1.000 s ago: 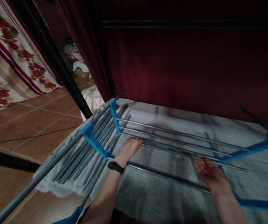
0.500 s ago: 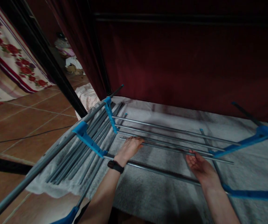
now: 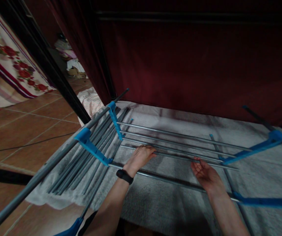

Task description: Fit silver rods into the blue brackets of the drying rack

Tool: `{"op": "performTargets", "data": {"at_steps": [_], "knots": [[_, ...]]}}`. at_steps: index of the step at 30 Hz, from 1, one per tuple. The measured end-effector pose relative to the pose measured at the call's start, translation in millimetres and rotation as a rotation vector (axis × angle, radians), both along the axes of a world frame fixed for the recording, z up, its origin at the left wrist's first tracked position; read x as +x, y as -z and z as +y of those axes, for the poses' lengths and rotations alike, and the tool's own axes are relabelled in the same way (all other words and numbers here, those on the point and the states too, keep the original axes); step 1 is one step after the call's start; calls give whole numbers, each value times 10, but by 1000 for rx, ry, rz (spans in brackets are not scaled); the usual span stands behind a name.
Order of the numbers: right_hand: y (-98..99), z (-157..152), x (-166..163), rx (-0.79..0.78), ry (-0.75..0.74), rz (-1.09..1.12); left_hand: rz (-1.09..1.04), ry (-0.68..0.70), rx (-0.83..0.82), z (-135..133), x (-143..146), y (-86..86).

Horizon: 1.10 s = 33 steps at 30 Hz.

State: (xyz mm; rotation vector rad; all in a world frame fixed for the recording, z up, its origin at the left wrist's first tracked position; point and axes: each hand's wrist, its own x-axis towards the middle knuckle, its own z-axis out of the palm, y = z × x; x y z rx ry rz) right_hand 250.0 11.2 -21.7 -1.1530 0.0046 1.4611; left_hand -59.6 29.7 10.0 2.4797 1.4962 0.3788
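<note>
A thin grey metal rod (image 3: 175, 156) lies across both my hands, roughly parallel to the rods fixed in a frame of blue plastic brackets. My left hand (image 3: 143, 155), with a dark band on its wrist, is closed over the rod from above, left of its middle. From below, my right hand (image 3: 202, 168) pinches the rod between thumb and fingers, palm turned up. Just beyond it run several fitted rods (image 3: 155, 128), between the left blue bracket (image 3: 115, 120) and the right blue bracket (image 3: 251, 152). The held rod's left end appears apart from the bracket.
Several loose grey tubes (image 3: 86, 152) lie on the left of a grey blanket (image 3: 160, 200). A thicker tube (image 3: 32, 185) slants along the left edge. Nearer me, another rod (image 3: 165, 178) crosses the frame. Behind hangs a dark red curtain (image 3: 192, 65), with a black post (image 3: 62, 78) at left.
The held rod has slid a little to the left. My right hand has moved left with it, and my left hand sits slightly further right along the rod.
</note>
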Motion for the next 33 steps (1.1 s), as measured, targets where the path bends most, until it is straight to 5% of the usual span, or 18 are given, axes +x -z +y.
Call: {"op": "performTargets", "data": {"at_steps": [11,20,33], "knots": [[-21,-39,-153,-4,-22,1,-30,51,-27,-28,111,-35],[-44,84,234,-14,84,25,-74,8,-35,66,-67,46],[-96,125,543,-3,306,52,-9,-56,-109,67,-180,-63]]}}
